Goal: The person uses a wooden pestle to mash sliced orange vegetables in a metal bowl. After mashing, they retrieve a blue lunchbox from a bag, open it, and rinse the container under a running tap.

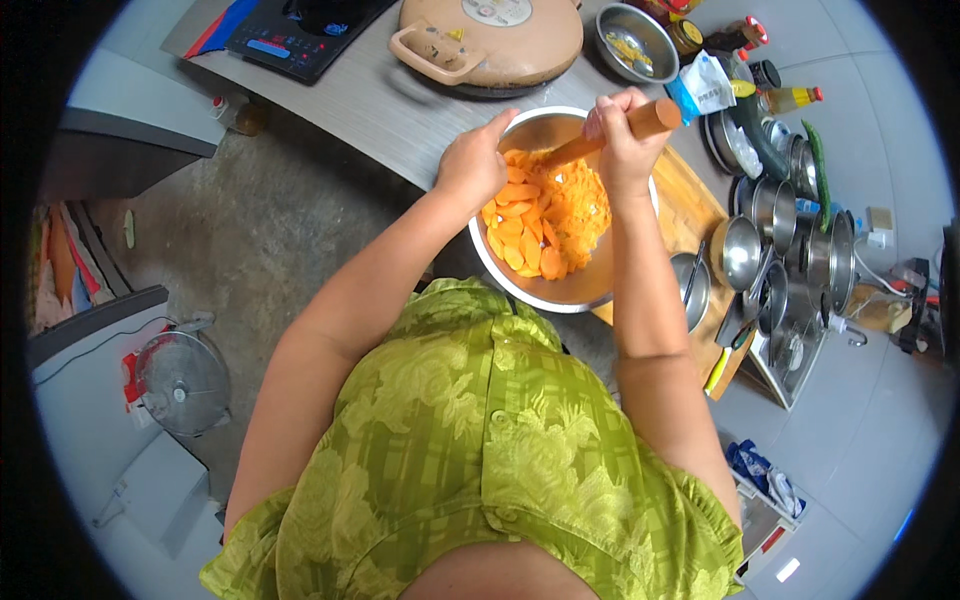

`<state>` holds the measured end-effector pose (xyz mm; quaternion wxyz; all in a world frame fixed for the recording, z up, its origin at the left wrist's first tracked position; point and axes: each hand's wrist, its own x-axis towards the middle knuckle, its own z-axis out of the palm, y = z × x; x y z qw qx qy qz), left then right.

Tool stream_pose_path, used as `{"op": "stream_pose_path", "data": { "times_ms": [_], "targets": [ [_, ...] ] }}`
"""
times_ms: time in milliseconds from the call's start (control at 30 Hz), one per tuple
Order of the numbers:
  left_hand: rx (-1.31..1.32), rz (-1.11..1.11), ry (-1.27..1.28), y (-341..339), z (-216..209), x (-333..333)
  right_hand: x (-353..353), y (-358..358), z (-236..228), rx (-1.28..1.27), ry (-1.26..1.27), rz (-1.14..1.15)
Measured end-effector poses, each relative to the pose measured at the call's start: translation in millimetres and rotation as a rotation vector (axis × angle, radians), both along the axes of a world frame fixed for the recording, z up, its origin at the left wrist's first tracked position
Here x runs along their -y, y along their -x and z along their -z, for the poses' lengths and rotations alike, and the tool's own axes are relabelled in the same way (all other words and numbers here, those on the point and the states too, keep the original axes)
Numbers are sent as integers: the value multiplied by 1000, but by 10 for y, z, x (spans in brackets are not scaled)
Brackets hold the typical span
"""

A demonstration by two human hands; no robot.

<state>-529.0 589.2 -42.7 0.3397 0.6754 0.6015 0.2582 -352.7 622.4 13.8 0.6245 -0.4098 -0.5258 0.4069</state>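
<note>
A wide metal bowl (592, 284) stands at the counter edge in front of me. Its left half holds orange slices (517, 232) that look like cooked carrot; its right half holds a mashed orange heap (583, 205). My left hand (472, 166) grips the bowl's left rim, thumb stretched along the edge. In my right hand (627, 142), fingers wrapped round it, is a wooden rolling pin (654, 119). The pin slants down to the left, its lower end among the orange pieces. That tip is partly hidden.
Beyond the bowl sit a beige electric griddle (490, 50), a black induction cooktop (300, 35) and a small metal bowl (637, 45) with yellow bits. To the right are a wooden cutting board (690, 195), a knife with a yellow handle (718, 370), several pots (773, 205) and bottles (790, 98).
</note>
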Motion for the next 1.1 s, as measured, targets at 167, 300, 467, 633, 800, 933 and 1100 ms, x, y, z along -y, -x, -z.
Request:
{"op": "stream_pose_path", "data": {
  "times_ms": [167,300,467,633,800,933,1100],
  "targets": [
    [8,-7,-5,1,15,-10,146,25,-201,-63,-66,53],
    [2,0,9,9,-24,-1,79,119,-117,-92,-51,-1],
    [-17,2,-18,5,3,0,-17,-17,-47,-81,36,-21],
    [-16,-15,-32,-1,29,-5,135,-220,-456,-225,-115,-11],
    [10,-10,13,-19,-11,-7,162,-65,-28,-36,65,57],
    [-9,-15,51,-12,-54,-6,190,-117,-106,-63,-12,86],
    [2,-15,-13,-10,11,-15,239,-121,-313,-161,-123,-3]
  ]
}}
